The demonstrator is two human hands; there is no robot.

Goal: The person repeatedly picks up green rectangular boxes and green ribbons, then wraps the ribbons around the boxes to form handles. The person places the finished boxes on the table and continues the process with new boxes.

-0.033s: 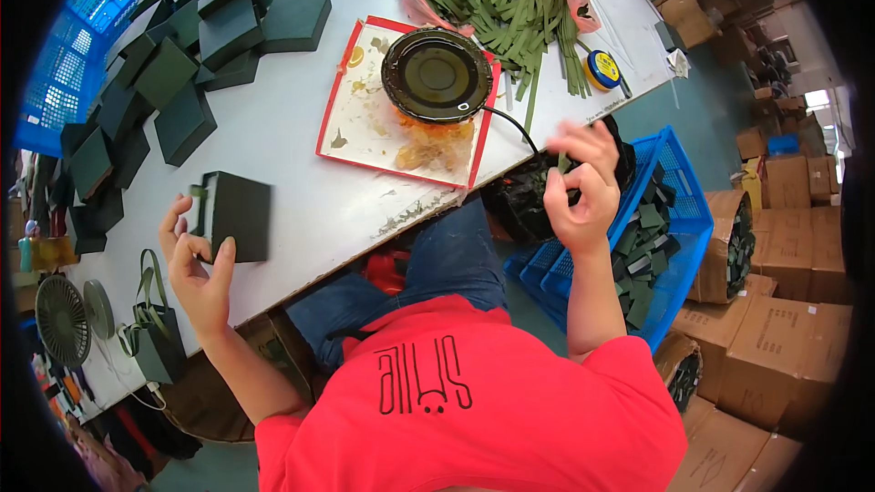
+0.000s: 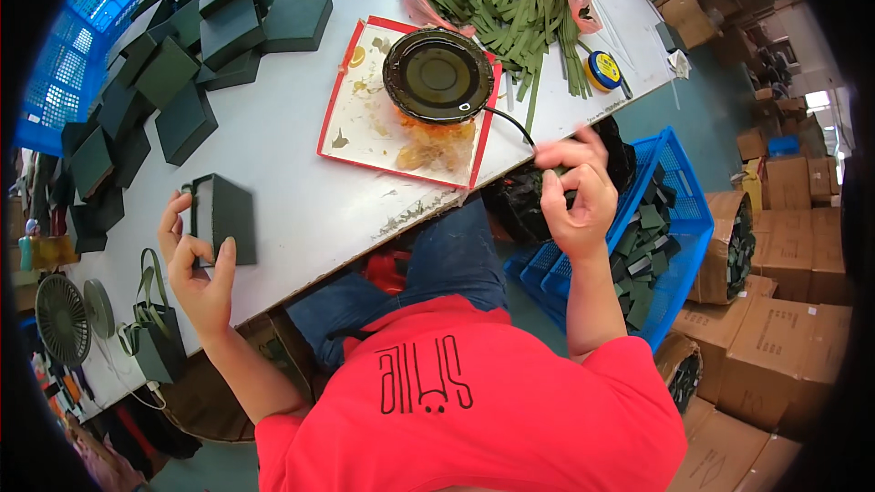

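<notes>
My left hand point(image 2: 202, 260) grips a dark green box point(image 2: 226, 219) over the left part of the white table, thumb at its near edge and fingers behind its left side. A pale face of the box shows. My right hand point(image 2: 581, 184) is raised just off the table's right edge, above a black plastic bag point(image 2: 519, 203). Its fingers curl toward the thumb and are partly blurred; something small and dark may be between them. Between the hands, a round black hot plate point(image 2: 437, 76) with brown glue-like residue stands on a red-rimmed white board point(image 2: 360, 132).
Many dark green boxes point(image 2: 169, 73) are piled at the left by a blue crate point(image 2: 55, 82). Green strips point(image 2: 510, 9) spill from a pink bag at the back, beside a round yellow-blue tin point(image 2: 602, 70). A blue basket point(image 2: 693, 219) of green pieces stands at right, near cardboard cartons point(image 2: 775, 337).
The box in my left hand has tilted and shifted slightly left. The fingers of my right hand have swung a little left.
</notes>
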